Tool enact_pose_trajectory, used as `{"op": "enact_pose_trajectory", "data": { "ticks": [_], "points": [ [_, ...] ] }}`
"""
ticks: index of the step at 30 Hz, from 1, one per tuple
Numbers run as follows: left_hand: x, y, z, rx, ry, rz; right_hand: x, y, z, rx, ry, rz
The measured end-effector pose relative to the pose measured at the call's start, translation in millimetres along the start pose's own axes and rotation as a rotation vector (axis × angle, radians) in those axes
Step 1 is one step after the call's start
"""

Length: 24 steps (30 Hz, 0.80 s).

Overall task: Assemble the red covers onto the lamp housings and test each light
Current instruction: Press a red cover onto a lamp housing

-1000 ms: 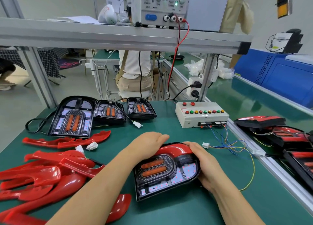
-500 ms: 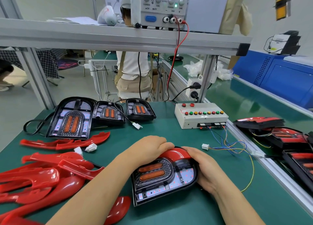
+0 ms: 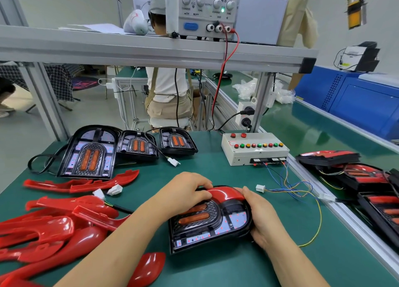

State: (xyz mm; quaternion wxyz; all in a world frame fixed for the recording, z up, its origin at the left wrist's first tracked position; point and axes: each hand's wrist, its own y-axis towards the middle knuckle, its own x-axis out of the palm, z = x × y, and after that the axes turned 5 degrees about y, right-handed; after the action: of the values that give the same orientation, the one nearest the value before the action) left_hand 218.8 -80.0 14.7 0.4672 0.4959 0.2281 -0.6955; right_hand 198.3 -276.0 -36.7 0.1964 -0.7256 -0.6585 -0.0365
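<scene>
The head camera looked down on a green table (image 3: 216,174). Near its front edge lay a black lamp housing (image 3: 216,228), face up, with two orange strips in its middle and small red dots showing on its pale panels. A red cover (image 3: 226,193) sat along the housing's far, curved edge.

The left hand (image 3: 185,191) lay over the left part of that cover, its fingers curled down together on the red plastic. The right hand (image 3: 263,217) cupped the housing's rounded right end, fingers wrapped under the rim and the thumb lying on the end of the cover.

To the left lay a heap of loose red covers (image 3: 54,228), with two more (image 3: 86,182) just beyond it. Behind these stood three more housings without covers, a large one (image 3: 88,155) and two smaller ones (image 3: 138,145) (image 3: 176,142), side by side.

A white test box (image 3: 254,148) with a row of coloured buttons stood at the right rear of the table; thin coloured wires ran from it to a white plug (image 3: 260,188) lying apart from the housing. On the belt to the right lay lamps with red covers fitted (image 3: 345,172). A power supply (image 3: 200,8) with a green light stood on the shelf above, and a person (image 3: 166,92) sat behind the bench, facing away.
</scene>
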Motion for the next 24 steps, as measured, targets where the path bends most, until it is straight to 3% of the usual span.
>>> {"op": "enact_pose_trajectory", "data": {
  "ticks": [9, 16, 24],
  "points": [
    [-9.2, 5.0, 1.5, -0.132, 0.089, -0.087, -1.2, 2.2, 2.5, -0.011, -0.036, -0.007],
    [-5.5, 6.9, 3.2, -0.121, 0.136, -0.106, -2.1, 0.7, 0.6, 0.049, -0.004, -0.052],
    [-9.3, 4.8, 3.1, -0.15, 0.014, -0.204, 0.2, -3.4, -1.2, 0.026, 0.022, -0.03]
  ]
}}
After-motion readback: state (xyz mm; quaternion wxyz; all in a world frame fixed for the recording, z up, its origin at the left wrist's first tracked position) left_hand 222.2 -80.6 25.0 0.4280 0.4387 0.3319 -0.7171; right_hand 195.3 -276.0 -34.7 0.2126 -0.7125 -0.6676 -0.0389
